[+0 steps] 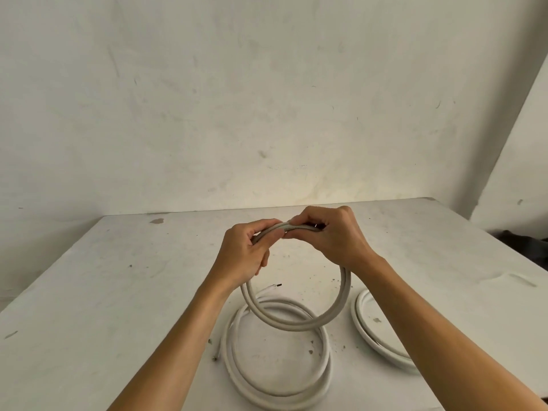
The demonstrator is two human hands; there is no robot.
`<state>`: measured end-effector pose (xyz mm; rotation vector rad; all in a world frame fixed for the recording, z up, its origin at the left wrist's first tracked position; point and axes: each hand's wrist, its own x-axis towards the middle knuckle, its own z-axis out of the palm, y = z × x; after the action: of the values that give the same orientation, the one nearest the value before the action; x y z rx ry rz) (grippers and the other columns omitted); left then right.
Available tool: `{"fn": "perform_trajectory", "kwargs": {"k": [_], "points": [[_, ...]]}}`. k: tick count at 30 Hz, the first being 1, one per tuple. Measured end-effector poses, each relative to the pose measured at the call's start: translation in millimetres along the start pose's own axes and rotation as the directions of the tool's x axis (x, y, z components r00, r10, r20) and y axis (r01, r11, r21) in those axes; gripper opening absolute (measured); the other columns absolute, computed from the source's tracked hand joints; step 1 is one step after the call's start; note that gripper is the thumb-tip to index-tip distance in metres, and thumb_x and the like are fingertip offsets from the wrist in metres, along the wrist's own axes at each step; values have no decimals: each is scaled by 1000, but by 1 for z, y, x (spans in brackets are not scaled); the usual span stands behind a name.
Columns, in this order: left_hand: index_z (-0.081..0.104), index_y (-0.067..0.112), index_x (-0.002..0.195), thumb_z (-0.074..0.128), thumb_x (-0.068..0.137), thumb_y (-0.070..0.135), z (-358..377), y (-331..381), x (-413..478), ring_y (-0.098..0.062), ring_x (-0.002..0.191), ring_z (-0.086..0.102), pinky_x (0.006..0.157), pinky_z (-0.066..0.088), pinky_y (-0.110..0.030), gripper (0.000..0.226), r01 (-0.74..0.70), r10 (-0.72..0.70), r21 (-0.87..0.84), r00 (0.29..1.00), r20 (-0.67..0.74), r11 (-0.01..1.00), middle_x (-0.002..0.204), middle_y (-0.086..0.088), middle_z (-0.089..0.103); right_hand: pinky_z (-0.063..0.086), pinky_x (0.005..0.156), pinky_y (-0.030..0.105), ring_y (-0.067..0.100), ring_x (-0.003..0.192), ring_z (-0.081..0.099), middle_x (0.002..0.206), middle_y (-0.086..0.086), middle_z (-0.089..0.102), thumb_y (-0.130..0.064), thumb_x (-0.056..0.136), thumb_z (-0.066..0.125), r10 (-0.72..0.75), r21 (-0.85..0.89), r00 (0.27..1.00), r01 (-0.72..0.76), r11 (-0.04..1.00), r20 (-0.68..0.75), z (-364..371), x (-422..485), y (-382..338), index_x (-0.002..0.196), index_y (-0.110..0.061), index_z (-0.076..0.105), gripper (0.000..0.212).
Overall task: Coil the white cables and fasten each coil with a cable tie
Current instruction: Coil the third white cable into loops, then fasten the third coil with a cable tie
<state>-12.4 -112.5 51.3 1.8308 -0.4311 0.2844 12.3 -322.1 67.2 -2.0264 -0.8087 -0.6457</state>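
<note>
White-grey cable sheath, two strands side by side, is pinched at the top of a raised coil [299, 320]: left hand [247, 253] closed around the strands with thumb on top, right hand [332, 237] closed on the same stretch just beside it, fingertips of the two hands nearly touching. Something small and dark shows inside the right-hand grip; may be the cable tie, cannot tell. Coil hangs upright below the hands, its lowest arc over a second, looser coil [278, 351] that lies flat on the bench [118, 277] near the front edge, one bare cut end [274, 286] pointing toward the back. A third coil [373, 333] lies flat toward the right front, partly hidden by the right forearm. Judgement: step in hand is fastening the held coil. To do it well, keep the left grip firm so the turns stay stacked, wrap the tie where the strands run parallel, and cinch snug without letting the loop spring open.
</note>
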Motion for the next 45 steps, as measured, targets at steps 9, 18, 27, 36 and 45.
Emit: {"fn": "perform_trajectory", "kwargs": {"k": [9, 18, 27, 36, 45], "points": [[80, 23, 110, 71, 95, 17, 58, 13, 16, -9, 45, 33, 38, 29, -17, 18, 50, -37, -217, 997, 61, 975, 72, 3, 74, 46, 54, 17, 6, 55, 62, 66, -13, 74, -29, 76, 90, 196, 91, 981, -195, 977, -2, -52, -26, 20, 81, -34, 79, 14], [81, 23, 105, 71, 94, 15, 155, 21, 30, -8, 45, 39, 38, 33, -13, 16, 23, 6, -214, 991, 135, 977, 80, -5, 79, 58, 70, 24, 2, 71, 74, 78, -11, 79, -47, 87, 75, 414, 14, 878, -423, 906, -241, -148, -97, 57, 85, -25, 80, 22], [80, 21, 106, 70, 95, 13, 203, 29, 35, -3, 44, 40, 41, 36, -7, 17, 38, 2, -200, 981, 196, 979, 79, -3, 79, 50, 90, 45, 34, 130, 51, 134, 10, 65, -1, 97, 51, 680, -545, 520, -812, 207, -516, -268, -221, 165, 134, -18, 64, 43], [80, 16, 108, 69, 95, 10, 172, 31, 46, -6, 45, 36, 37, 31, -12, 17, 114, -86, -227, 988, 128, 967, 80, -7, 78, 52, 92, 47, 41, 110, 58, 112, 20, 70, -1, 98, 50, 623, -631, 621, -734, 251, -476, -263, -241, 186, 114, -4, 75, 30], [77, 9, 106, 66, 95, 4, 33, 21, 39, -8, 43, 30, 37, 21, -13, 16, 138, -186, -293, 972, -144, 946, 74, -7, 75, 55, 88, 41, 36, 88, 72, 98, 17, 79, -3, 89, 75, 465, -403, 674, -727, 557, -574, -224, -173, 157, 104, -5, 78, 15]]}}
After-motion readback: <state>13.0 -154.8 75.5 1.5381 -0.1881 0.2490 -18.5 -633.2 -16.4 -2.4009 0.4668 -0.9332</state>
